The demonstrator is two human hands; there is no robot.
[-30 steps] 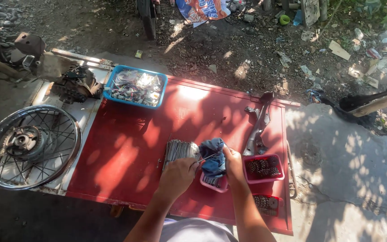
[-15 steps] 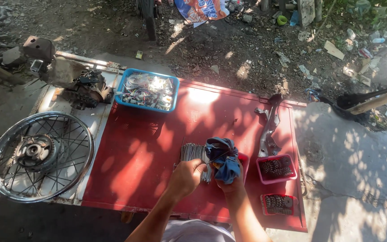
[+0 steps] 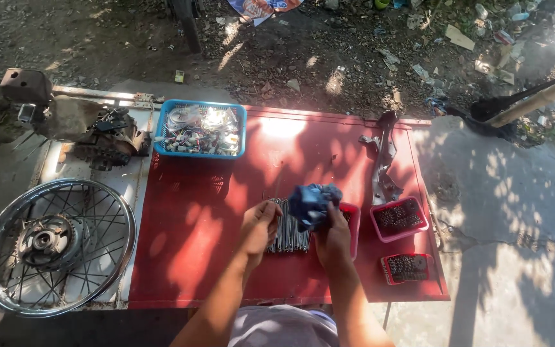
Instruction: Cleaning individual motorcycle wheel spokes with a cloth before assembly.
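My right hand (image 3: pixel 333 235) grips a crumpled blue rag (image 3: pixel 313 202) just above a small red tray (image 3: pixel 352 225). My left hand (image 3: pixel 259 225) is closed with its fingertips toward the rag, and seems to pinch a thin metal spoke; the spoke itself is hard to make out. Under and between both hands lies a bundle of grey metal spokes (image 3: pixel 288 232) on the red tabletop (image 3: pixel 207 225).
A blue basket (image 3: pixel 202 130) of small parts sits at the table's back left. Two red trays (image 3: pixel 399 219) (image 3: pixel 407 267) of dark small parts and a metal bracket (image 3: pixel 382 166) lie to the right. A spoked wheel rim (image 3: pixel 56 245) and an engine part (image 3: pixel 107 139) rest on the white surface to the left.
The rag and both hands have stayed over the spoke bundle; my left hand has closed in toward the rag. The camera view has shifted slightly.
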